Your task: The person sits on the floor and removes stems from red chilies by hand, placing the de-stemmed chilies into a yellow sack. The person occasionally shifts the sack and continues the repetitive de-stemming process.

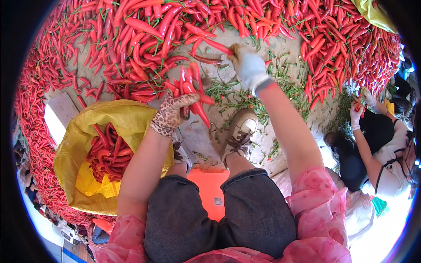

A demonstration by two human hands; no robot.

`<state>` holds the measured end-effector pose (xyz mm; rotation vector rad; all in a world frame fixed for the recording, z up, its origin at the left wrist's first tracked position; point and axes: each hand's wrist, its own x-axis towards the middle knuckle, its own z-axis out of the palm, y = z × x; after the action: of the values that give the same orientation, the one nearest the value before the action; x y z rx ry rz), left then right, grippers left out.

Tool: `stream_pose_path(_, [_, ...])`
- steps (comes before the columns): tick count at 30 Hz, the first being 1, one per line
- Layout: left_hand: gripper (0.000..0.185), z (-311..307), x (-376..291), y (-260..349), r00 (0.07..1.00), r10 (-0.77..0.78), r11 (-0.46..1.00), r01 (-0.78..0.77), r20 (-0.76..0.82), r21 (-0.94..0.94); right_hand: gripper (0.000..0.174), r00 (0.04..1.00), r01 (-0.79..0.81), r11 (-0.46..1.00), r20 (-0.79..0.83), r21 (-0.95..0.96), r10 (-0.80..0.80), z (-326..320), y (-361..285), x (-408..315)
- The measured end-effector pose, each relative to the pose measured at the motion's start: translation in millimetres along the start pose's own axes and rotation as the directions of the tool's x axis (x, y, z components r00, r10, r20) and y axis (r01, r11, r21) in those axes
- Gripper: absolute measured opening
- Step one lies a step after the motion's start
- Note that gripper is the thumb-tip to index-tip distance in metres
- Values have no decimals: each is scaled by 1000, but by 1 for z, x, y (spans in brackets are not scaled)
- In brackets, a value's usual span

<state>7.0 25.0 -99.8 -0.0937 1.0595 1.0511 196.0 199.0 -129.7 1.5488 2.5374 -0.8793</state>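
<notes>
My left hand (174,113), in a leopard-print glove, is closed around a bunch of red chili peppers (189,87) that fan out past the thumb. Farther forward and to the right, my right hand (248,65) wears a white glove with brown-stained fingertips. Its fingers pinch one end of a long red chili pepper (215,45) at the edge of the heap. Below and left of my left hand stands an open yellow woven sack (67,154), with loose red chilies (111,153) inside. Green pepper stems (236,95) litter the floor under my hands.
A large heap of red chilies (141,36) curves around the front and both sides. My shoe (241,131) rests among the stems. Beneath me is an orange plastic seat (207,190). At right, another person (391,157) with white gloves holds chilies. Yellow sack material (375,14) lies at upper right.
</notes>
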Motion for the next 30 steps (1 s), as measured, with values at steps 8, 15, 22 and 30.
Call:
stream_pose_path(8, [51, 17, 9, -6, 999, 50, 958, -46, 5, -284, 24, 903, 172, 944, 339, 280, -265, -9, -42, -116])
stream_pose_path(15, [46, 5, 12, -15, 996, -56, 997, 59, -68, 56, 35, 983, -178, 978, -66, -106, 172, -12, 64, -22])
stream_pose_path(22, [32, 11, 13, -26, 994, -86, 977, 98, -69, 188, 17, 935, -353, 567, 298, 744, 192, -10, 18, -56])
stream_pose_path(30, [49, 21, 9, -29, 987, -148, 941, 122, 58, 316, 16, 890, -456, 130, 446, 881, 100, -24, -36, -85])
